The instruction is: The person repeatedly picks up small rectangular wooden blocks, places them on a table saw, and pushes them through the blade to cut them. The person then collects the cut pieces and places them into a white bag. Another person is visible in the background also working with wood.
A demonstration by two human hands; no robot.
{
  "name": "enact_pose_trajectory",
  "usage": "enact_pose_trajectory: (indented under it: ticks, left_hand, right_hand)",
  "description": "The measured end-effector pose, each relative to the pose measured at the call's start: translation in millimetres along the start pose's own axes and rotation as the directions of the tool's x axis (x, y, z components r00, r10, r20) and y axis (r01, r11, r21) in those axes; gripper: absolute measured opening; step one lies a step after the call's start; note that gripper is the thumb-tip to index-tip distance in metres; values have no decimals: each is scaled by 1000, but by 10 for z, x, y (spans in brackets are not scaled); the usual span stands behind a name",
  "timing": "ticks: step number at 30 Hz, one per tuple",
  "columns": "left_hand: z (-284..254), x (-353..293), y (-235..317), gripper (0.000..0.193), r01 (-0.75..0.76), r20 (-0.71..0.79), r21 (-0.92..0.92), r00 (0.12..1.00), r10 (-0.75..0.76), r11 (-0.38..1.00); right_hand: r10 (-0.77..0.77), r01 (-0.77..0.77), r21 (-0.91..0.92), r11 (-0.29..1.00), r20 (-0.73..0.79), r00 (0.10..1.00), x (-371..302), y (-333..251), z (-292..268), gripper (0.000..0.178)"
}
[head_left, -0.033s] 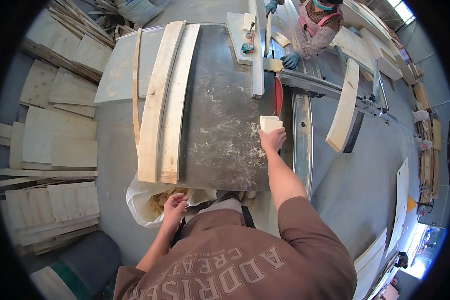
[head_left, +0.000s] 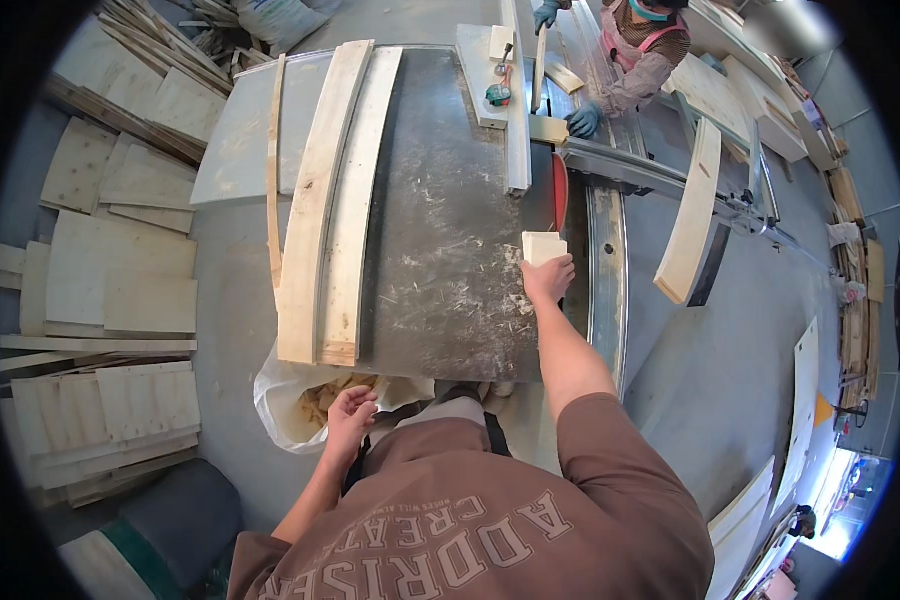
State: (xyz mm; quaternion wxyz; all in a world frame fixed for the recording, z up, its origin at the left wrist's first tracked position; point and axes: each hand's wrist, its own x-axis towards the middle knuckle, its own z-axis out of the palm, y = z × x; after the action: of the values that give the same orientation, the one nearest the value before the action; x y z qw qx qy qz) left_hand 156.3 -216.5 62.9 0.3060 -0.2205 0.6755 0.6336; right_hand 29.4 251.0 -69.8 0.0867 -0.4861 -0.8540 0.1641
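My right hand (head_left: pixel 548 276) is closed round a small stack of pale wood blocks (head_left: pixel 544 246) at the right edge of the dark saw table (head_left: pixel 440 200). Just beyond the blocks stands a red curved guard or blade cover (head_left: pixel 560 190). My left hand (head_left: pixel 351 412) hangs at the table's near edge, fingers loosely bent and apart, with nothing seen in it. Beside it is a white plastic bag (head_left: pixel 275 405) of wood offcuts. Two long pale boards (head_left: pixel 320 200) lie along the table's left part.
Across the table, a co-worker in gloves (head_left: pixel 582 121) handles wood pieces by the metal fence (head_left: pixel 516 120). A rail (head_left: pixel 607 260) runs along the right side, with a long board (head_left: pixel 692 210) beyond it. Stacked plywood sheets (head_left: pixel 120 270) stand at the left.
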Motion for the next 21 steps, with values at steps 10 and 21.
enact_pose_trajectory:
  ticks: [10, 21]
  left_hand:
    - [260, 508, 164, 38, -136, 90, 124, 988, 125, 983]
    - [-175, 538, 319, 64, 165, 274, 149, 941, -201, 975]
  right_hand:
    - [-241, 181, 280, 943, 200, 950, -994, -252, -654, 86]
    - [-697, 376, 589, 715, 638, 326, -3004, -644, -915, 85]
